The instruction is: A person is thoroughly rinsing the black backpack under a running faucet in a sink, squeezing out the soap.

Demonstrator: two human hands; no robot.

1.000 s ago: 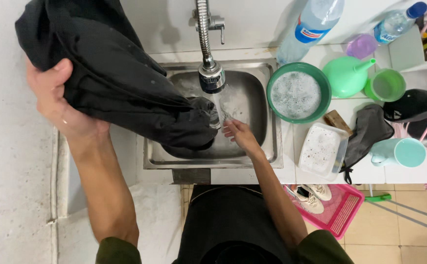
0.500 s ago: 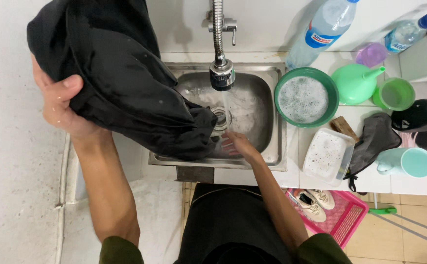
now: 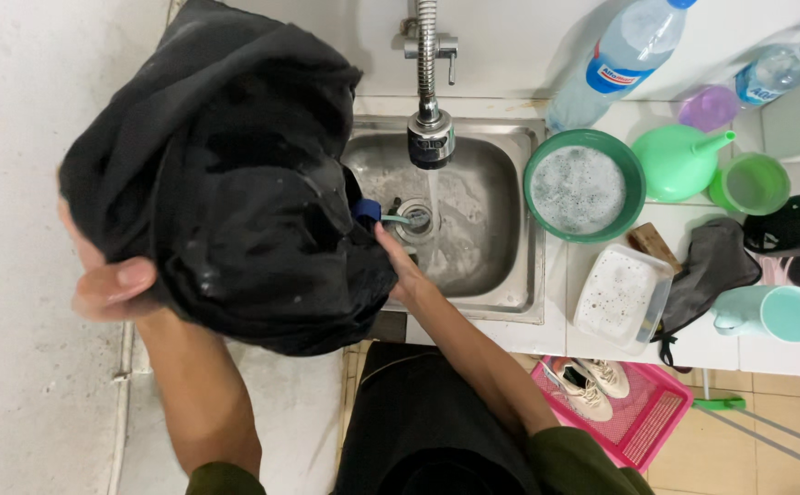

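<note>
A steel sink (image 3: 510, 275) sits in a white worktop (image 3: 601, 339) under one running tap (image 3: 431, 137). One black garment (image 3: 235, 192) hangs over its left edge. The left hand (image 3: 111, 289) grips the garment; the right hand (image 3: 400, 266) is partly hidden behind it, its grip unclear. Two bottles (image 3: 624, 55) are cut off.

We are in a home wash area: a steel sink (image 3: 491, 275) under a running tap (image 3: 429, 137). To its right we see a soapy green basin (image 3: 585, 188) and plastic bottles (image 3: 624, 60); near right, shoes (image 3: 592, 385) sit in a pink basket (image 3: 643, 426).
</note>
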